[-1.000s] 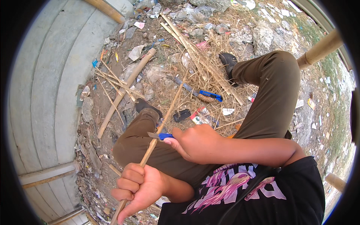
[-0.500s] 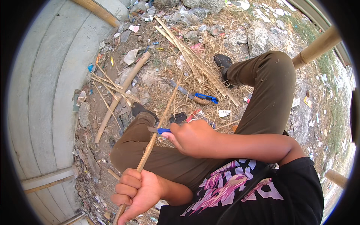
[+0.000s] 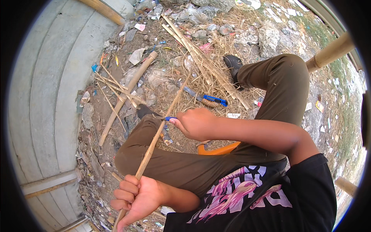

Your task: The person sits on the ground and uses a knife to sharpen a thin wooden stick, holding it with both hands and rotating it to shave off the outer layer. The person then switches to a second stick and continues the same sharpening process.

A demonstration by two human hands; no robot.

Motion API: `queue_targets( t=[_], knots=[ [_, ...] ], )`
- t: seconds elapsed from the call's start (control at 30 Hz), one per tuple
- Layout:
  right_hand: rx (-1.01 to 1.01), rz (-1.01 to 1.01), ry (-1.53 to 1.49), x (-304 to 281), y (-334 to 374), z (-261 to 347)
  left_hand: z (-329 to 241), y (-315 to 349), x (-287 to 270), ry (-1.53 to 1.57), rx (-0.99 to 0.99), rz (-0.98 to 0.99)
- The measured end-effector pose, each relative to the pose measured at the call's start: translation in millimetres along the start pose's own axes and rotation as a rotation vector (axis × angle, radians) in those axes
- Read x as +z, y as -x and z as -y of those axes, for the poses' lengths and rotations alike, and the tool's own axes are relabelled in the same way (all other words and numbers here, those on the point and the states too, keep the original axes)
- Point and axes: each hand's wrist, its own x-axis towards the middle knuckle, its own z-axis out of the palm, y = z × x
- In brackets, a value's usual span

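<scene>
My left hand [image 3: 135, 197] is wrapped round the lower part of a long, thin bamboo strip [image 3: 150, 150], which slants up and away over my bent leg. In my right hand [image 3: 196, 123] is a small blue-handled cutter knife [image 3: 170, 118], mostly covered by my fingers. Its blade meets the strip a little beyond the middle; the blade itself is hard to make out. Past the strip, a knife with a wooden handle [image 3: 209, 102] lies on the ground, with another blue cutter [image 3: 216, 100] against it.
Split bamboo lengths [image 3: 197, 58] lie on dry straw ahead. Left of them rests a thick bamboo pole [image 3: 129, 94] with thin strips [image 3: 116, 87] across it. A grey plank wall [image 3: 50, 96] stands at the left. Something orange [image 3: 218, 149] shows beneath my legs. Litter covers the ground.
My right hand has moved the cutter up along the strip, away from my left hand. The orange thing beneath has come into sight. My left hand keeps its grip.
</scene>
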Motion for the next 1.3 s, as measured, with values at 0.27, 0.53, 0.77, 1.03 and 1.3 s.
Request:
queue_targets(
  t=[0.27,0.53,0.77,1.03,1.3],
  knots=[
    [0.166,0.141,0.052,-4,-7,-19,1,-9,-12,-0.015,-0.008,0.056],
    [0.074,0.147,-0.024,-6,1,2,2,-7,-14,-0.036,0.033,0.094],
    [0.2,0.054,-0.031,19,-27,-60,-1,-1,-10,0.003,0.038,0.185],
    [0.196,0.024,-0.078,24,-20,-61,2,-1,-9,-0.006,0.087,0.169],
    [0.193,-0.045,-0.128,35,-27,-68,7,9,15,-0.049,0.283,0.124]
  ],
)
